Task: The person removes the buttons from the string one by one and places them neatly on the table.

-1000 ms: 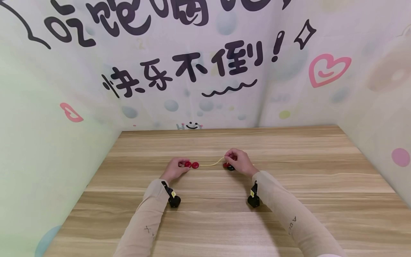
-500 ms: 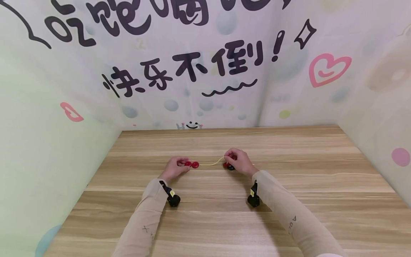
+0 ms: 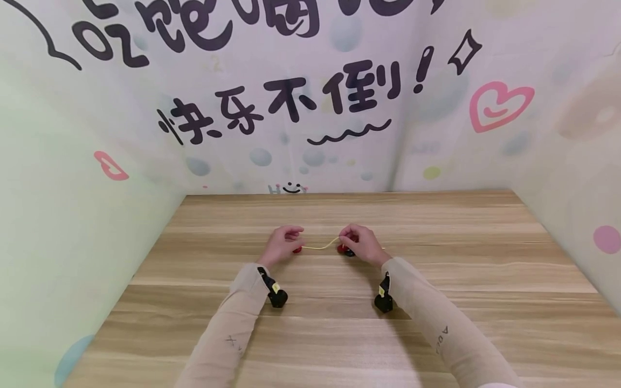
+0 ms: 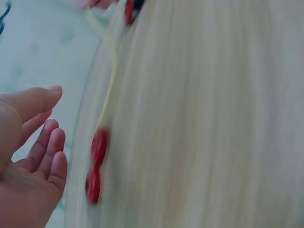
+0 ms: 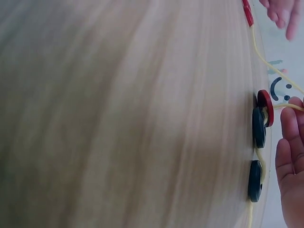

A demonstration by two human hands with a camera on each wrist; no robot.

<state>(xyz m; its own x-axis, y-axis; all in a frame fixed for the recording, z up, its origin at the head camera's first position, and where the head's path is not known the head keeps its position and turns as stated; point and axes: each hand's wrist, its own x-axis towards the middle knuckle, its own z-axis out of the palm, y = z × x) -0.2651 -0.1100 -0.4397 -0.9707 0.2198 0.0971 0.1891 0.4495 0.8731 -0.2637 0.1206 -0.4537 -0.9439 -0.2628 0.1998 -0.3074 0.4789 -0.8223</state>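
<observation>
A yellow string (image 3: 320, 247) lies on the wooden table (image 3: 339, 334) between my two hands. My left hand (image 3: 290, 237) hovers over two red buttons (image 4: 96, 164) threaded at the string's left end; its fingers (image 4: 51, 152) are relaxed and hold nothing. Only one red button (image 3: 297, 250) peeks out beneath it in the head view. My right hand (image 3: 347, 235) pinches the string (image 5: 283, 106) just above a red button (image 5: 265, 108) and two black buttons (image 5: 257, 128), all strung on the same line.
Printed walls (image 3: 310, 108) enclose the table at the back and on both sides. Small black cameras (image 3: 277, 297) sit at each wrist. Bare wood stretches around the hands and toward the near edge.
My left hand has moved right and lifted from beside the red buttons to above them, covering most of them in the head view. The right hand has stayed put.
</observation>
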